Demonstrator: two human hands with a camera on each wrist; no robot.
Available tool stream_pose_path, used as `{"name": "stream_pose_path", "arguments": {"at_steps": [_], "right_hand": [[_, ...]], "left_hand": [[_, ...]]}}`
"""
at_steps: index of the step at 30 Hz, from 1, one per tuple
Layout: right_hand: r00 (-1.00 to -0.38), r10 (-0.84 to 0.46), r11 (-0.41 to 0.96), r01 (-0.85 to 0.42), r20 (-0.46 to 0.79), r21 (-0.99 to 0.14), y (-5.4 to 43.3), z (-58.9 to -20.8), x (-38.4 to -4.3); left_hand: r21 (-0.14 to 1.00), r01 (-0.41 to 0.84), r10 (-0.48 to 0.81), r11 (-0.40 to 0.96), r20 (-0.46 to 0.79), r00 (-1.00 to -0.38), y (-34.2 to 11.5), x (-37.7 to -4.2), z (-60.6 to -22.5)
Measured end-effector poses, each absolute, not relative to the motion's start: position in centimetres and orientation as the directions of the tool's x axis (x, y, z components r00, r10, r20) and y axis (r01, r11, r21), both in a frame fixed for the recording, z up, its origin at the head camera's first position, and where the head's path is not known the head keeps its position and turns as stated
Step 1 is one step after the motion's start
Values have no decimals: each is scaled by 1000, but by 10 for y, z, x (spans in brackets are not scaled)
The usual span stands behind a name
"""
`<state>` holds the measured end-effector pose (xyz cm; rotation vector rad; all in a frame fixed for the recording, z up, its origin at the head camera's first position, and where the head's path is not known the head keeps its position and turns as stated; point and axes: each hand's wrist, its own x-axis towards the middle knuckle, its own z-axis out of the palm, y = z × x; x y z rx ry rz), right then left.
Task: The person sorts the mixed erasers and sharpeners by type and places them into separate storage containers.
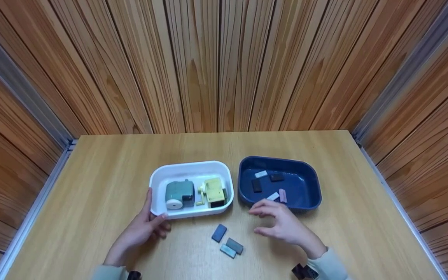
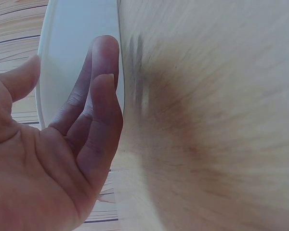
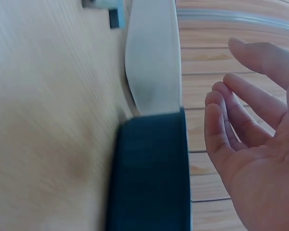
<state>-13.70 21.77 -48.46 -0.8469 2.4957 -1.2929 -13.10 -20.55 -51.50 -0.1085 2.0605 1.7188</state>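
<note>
My left hand (image 1: 144, 227) rests at the near left corner of a white plastic tray (image 1: 193, 214); its index finger lies along the left side, its thumb at the front rim. In the left wrist view, relaxed fingers (image 2: 103, 91) lie against the tray's outer wall. Inside stand a teal sharpener-like device (image 1: 179, 191) and a yellow one with a small crank (image 1: 213, 189). Hovering at the front rim of a dark blue tray (image 1: 305, 206), my right hand (image 1: 282, 223) has loosely bent, parted fingers and holds nothing.
The blue tray contains several small eraser-like blocks: white (image 1: 261, 174), black (image 1: 256, 185) and pink (image 1: 282, 195). Between my hands on the wooden table lie a dark blue block (image 1: 219, 233), a grey-blue block (image 1: 235, 245) and a light blue block (image 1: 228, 251). Wood-panelled walls (image 1: 208, 77) surround the table.
</note>
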Motion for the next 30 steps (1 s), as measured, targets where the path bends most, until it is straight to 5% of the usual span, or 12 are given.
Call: {"name": "stream_pose_path", "arguments": {"at_steps": [23,30], "right_hand": [[-725,-679,460,-295,-118,-837,189,-515,-126],[-681,-720,480,-352,-131,-804,184,-523,-126]], "left_hand": [[911,-349,211,218,-393,-895,-206,-131,-516],[915,-330,209,230,-378,-902,-206,-130,-515]]}}
